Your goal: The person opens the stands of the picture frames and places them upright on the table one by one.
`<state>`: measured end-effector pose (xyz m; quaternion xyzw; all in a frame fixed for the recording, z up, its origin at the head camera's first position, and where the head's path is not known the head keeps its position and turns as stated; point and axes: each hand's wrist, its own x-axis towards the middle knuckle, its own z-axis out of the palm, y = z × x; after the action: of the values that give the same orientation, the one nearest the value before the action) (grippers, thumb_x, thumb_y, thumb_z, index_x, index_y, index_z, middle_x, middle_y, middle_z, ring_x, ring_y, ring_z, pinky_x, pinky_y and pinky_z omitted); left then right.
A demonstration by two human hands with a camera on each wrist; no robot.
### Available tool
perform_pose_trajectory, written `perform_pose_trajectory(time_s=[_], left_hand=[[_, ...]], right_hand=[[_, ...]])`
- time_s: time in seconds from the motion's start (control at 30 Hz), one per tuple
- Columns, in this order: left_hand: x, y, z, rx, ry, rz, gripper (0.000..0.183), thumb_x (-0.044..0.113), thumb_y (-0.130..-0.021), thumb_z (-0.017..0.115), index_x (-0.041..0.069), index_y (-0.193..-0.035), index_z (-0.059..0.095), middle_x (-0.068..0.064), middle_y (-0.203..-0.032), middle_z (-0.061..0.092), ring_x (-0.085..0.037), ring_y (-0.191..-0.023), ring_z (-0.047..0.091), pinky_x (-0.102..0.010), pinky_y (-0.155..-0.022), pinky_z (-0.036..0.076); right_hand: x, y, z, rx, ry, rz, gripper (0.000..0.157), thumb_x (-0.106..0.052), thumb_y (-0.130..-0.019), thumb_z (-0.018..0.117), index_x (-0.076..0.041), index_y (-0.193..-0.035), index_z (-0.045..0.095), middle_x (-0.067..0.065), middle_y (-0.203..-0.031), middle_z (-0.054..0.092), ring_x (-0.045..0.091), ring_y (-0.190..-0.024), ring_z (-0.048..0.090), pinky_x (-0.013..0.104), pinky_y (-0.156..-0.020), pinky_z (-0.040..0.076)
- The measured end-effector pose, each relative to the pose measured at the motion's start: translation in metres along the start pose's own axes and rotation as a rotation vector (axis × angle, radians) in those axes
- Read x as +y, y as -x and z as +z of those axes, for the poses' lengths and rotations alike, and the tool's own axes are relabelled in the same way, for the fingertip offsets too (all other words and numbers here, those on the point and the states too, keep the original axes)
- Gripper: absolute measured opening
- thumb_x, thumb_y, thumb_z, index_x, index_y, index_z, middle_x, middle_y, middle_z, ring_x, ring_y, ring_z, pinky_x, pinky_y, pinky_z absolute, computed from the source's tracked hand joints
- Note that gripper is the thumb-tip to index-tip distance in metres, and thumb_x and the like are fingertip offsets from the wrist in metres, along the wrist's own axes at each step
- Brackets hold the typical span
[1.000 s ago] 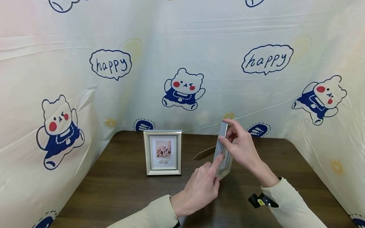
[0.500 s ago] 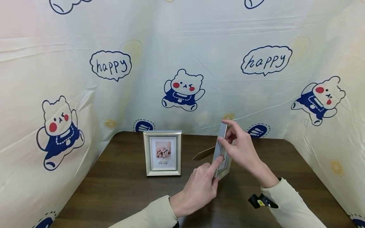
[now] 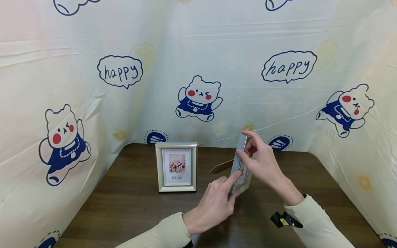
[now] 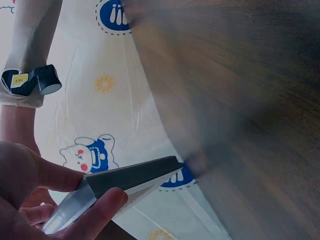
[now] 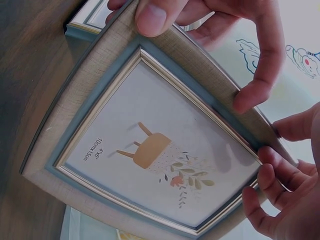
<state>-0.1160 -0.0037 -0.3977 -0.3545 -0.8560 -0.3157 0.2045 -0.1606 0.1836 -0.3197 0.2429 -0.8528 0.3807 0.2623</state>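
Both hands hold a picture frame [image 3: 238, 162] that is turned nearly edge-on in the head view. My left hand [image 3: 214, 205] grips its near lower corner. Higher up, the thumb and fingers of my right hand [image 3: 263, 160] pinch the upper part. A brown stand leg [image 3: 221, 166] juts out from the back toward the left. The right wrist view shows the front: a wide beige border [image 5: 85, 85] around a print [image 5: 155, 150] of a vase with leaves and flowers. A second picture frame [image 3: 160, 168], with a pink flower print, stands upright to the left.
Beneath everything is a dark brown wooden table [image 3: 124, 206]. A pale curtain [image 3: 238, 51] with bear figures and "happy" bubbles encloses the back and sides. A black wrist camera [image 3: 286, 219] is strapped at the right sleeve.
My left hand and the lower end of the held frame have shifted slightly left. Both hands keep their grip, and the other frame stands as before.
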Motion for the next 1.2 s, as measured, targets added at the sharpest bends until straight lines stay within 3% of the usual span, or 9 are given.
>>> perform_pose_trajectory(time_s=[0.73, 1.03, 1.2], left_hand=[[-0.009, 0.004, -0.002, -0.02, 0.134, -0.048, 0.069, -0.001, -0.088, 0.08, 0.022, -0.149, 0.054, -0.009, -0.109, 0.072, -0.014, -0.092, 0.069, -0.022, -0.068, 0.053], [-0.011, 0.005, -0.004, 0.026, 0.16, -0.054, 0.069, -0.002, -0.088, 0.081, 0.019, -0.149, 0.055, -0.009, -0.111, 0.073, -0.015, -0.097, 0.07, -0.031, -0.075, 0.057], [-0.013, 0.005, -0.006, 0.018, 0.163, -0.055, 0.071, -0.004, -0.088, 0.081, 0.019, -0.15, 0.055, -0.007, -0.109, 0.073, -0.012, -0.088, 0.066, -0.028, -0.07, 0.052]], right_hand=[[-0.002, 0.001, -0.003, -0.059, 0.005, -0.027, 0.061, -0.002, -0.096, 0.075, -0.01, -0.151, 0.051, -0.003, -0.088, 0.061, 0.014, -0.075, 0.057, 0.028, -0.065, 0.052], [-0.003, 0.004, -0.006, -0.026, 0.009, -0.044, 0.062, -0.004, -0.097, 0.074, -0.011, -0.154, 0.05, -0.004, -0.087, 0.062, 0.013, -0.074, 0.058, 0.028, -0.065, 0.051], [-0.001, 0.009, -0.008, -0.004, 0.023, -0.035, 0.062, -0.006, -0.097, 0.075, -0.012, -0.154, 0.05, -0.004, -0.086, 0.062, 0.013, -0.071, 0.056, 0.027, -0.059, 0.047]])
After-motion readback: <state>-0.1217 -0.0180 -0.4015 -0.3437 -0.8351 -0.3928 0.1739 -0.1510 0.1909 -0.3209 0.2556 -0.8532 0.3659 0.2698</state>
